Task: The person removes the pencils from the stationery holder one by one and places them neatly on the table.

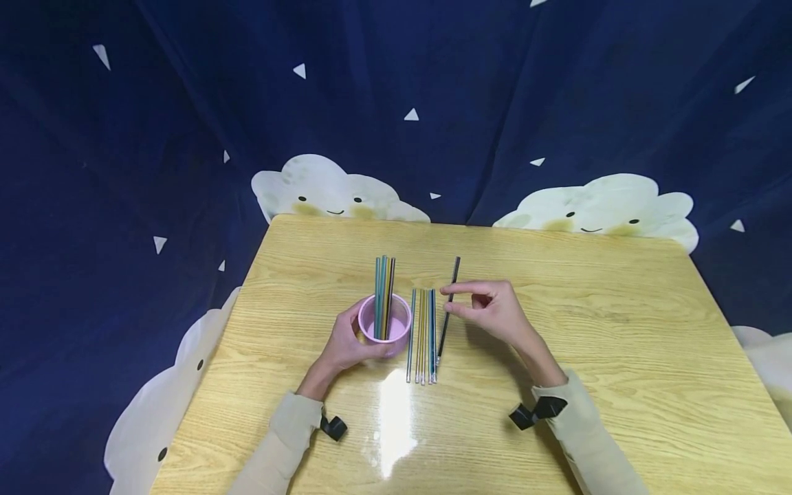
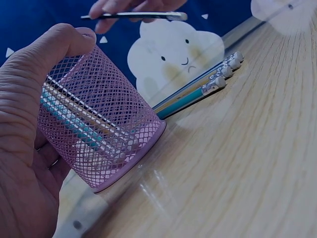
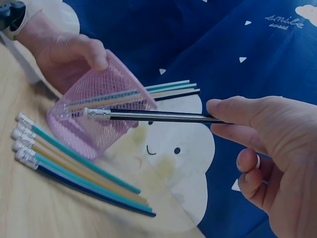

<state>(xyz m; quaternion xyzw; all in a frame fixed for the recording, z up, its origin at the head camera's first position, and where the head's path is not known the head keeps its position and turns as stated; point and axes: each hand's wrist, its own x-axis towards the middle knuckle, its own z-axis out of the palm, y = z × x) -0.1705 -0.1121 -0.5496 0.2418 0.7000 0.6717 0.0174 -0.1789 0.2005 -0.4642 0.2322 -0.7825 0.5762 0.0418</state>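
Note:
A pink mesh pencil cup [image 2: 104, 109] stands on the table, and my left hand [image 1: 348, 342] grips it round its side, thumb at the rim. Several pencils [image 1: 383, 295] in teal, yellow and dark colours lean inside it with their eraser ends down. Between thumb and index finger my right hand [image 3: 277, 144] pinches a black pencil [image 3: 153, 116], its white eraser end pointing toward the cup in the right wrist view. Just right of the cup, a row of several pencils [image 3: 84, 168], teal, yellow and dark blue, lies on the table with erasers toward me.
The wooden table [image 1: 619, 330] reaches well past both hands. Behind it hangs a dark blue curtain [image 1: 383, 89] with white triangles and smiling clouds. A black camera strap [image 1: 547, 407] is round the right sleeve, another camera [image 1: 334, 428] at the left wrist.

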